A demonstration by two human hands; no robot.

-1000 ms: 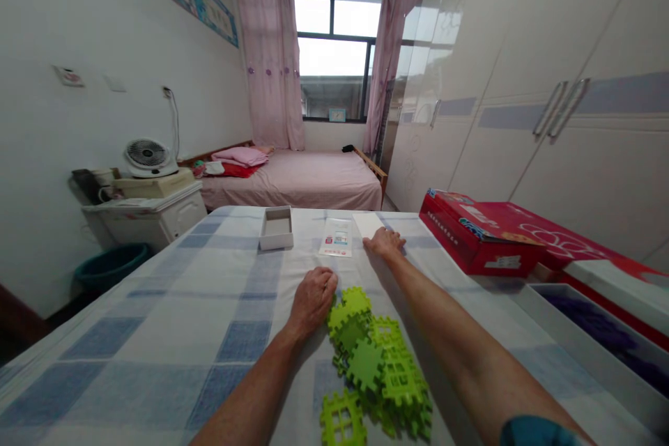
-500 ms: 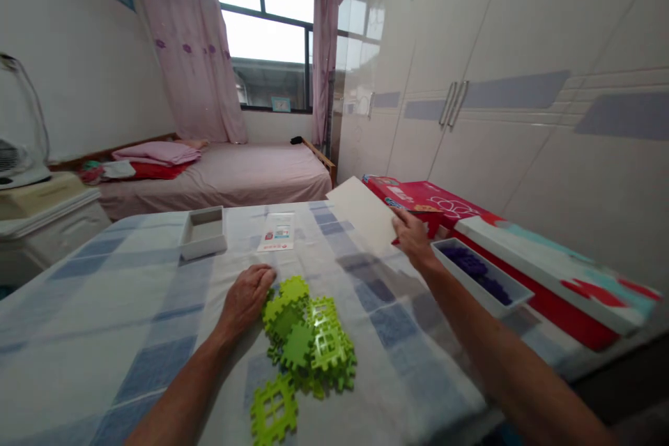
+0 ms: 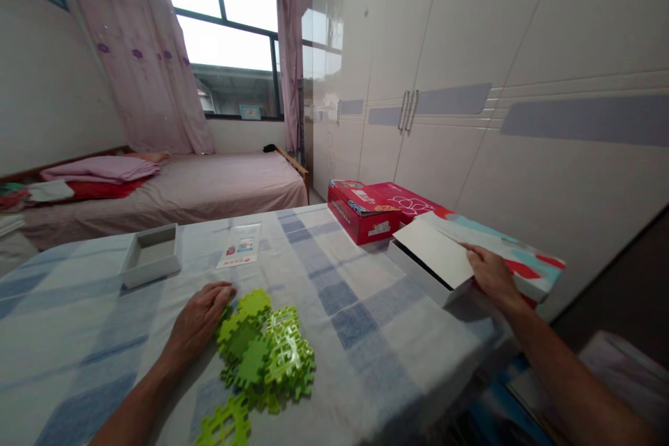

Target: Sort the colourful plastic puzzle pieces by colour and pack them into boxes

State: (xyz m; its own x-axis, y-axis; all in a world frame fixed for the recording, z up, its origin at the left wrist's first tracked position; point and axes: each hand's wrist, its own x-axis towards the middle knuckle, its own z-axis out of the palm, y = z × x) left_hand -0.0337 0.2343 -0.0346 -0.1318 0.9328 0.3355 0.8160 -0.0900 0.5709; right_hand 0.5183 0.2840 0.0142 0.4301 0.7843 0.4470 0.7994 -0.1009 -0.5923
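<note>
My left hand (image 3: pixel 201 318) rests palm down on the checked tablecloth (image 3: pixel 360 293), its fingers loosely curled against a pile of green interlocking plastic tiles (image 3: pixel 264 348). My right hand (image 3: pixel 491 273) reaches out to the right and grips a white card (image 3: pixel 433 253) by its edge. The card lies over a white tray (image 3: pixel 421 275) near the table's right edge, covering most of it.
A red box (image 3: pixel 366 212) and a long red and white box lid (image 3: pixel 496 254) lie at the table's right. An empty white tray (image 3: pixel 151 256) and a small leaflet (image 3: pixel 240 246) sit at the back. Beyond are a pink bed (image 3: pixel 172 188) and white wardrobes (image 3: pixel 470 83).
My right hand picked the white card up from the back of the table and carried it right, over the tray of purple pieces. My head turned right. The left hand stayed put.
</note>
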